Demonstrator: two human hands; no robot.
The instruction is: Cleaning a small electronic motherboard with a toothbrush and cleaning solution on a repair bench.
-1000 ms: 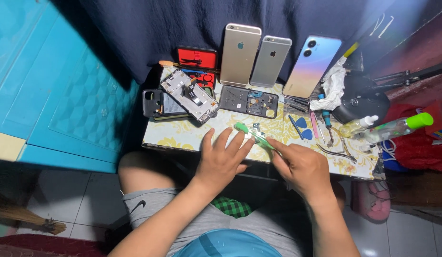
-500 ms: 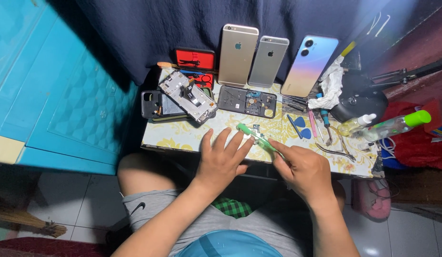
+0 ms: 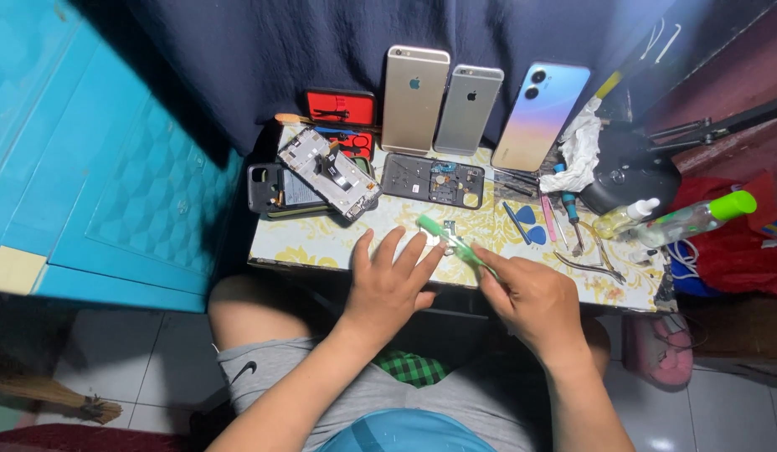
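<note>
My right hand (image 3: 528, 300) grips a thin green tool (image 3: 450, 242) that slants up and left over the small table (image 3: 321, 238). The tool's tip rests at a tiny metal part (image 3: 448, 231) on the tabletop. My left hand (image 3: 392, 281) lies flat beside it, fingers spread, fingertips touching the table next to the part. Behind the hands lie a dark phone frame (image 3: 432, 180) and an opened phone body (image 3: 330, 173).
Three phones lean against the dark cloth at the back: gold (image 3: 414, 100), silver (image 3: 468, 110), blue-pink (image 3: 540, 115). A red tool case (image 3: 341, 110), screwdrivers (image 3: 570, 211), blue picks (image 3: 529, 224), tweezers, a white rag (image 3: 581, 146) and a green-capped bottle (image 3: 690, 219) crowd the right side. A turquoise cabinet (image 3: 95, 167) stands left.
Both hands stay almost still over the table's front edge; the green tool has shifted only slightly.
</note>
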